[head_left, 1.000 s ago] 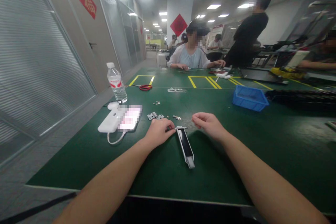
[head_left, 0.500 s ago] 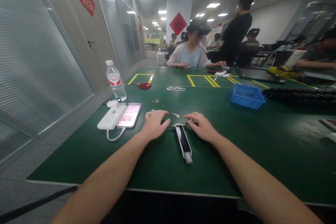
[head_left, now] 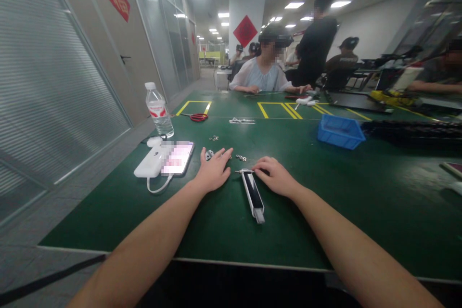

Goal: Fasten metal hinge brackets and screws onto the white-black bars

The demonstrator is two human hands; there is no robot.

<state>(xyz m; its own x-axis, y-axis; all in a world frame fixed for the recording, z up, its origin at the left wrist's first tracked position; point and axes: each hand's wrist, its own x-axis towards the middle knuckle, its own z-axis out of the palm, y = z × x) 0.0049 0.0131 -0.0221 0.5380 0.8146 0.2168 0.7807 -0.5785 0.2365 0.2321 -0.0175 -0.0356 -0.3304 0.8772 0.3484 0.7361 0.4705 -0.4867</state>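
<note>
A narrow white frame with a dark inner strip point(head_left: 253, 192) lies lengthwise on the green table between my hands, a grey block at its near end. Across its far end runs a thin metal rod point(head_left: 238, 172). The fingers of my right hand point(head_left: 276, 176) are curled together at the rod's right end, which they hide. My left hand point(head_left: 213, 172) rests with fingers spread, left of the frame, beside a small silvery part point(head_left: 209, 154) partly behind its fingers. Several small metal rings point(head_left: 241, 158) lie just beyond the frame.
More small rings point(head_left: 214, 138) lie farther out. To the left are a phone point(head_left: 180, 158), a white power bank point(head_left: 148, 161) and a water bottle point(head_left: 159, 110). Red-handled scissors point(head_left: 198, 117) and white strips point(head_left: 241, 121) lie beyond; a blue bin point(head_left: 340, 132) stands right. A person point(head_left: 263, 70) sits opposite.
My left hand has shifted slightly and spread its fingers, baring more of the silvery part. My right fingers have drawn together over the rod's right end. The standing person behind has moved left.
</note>
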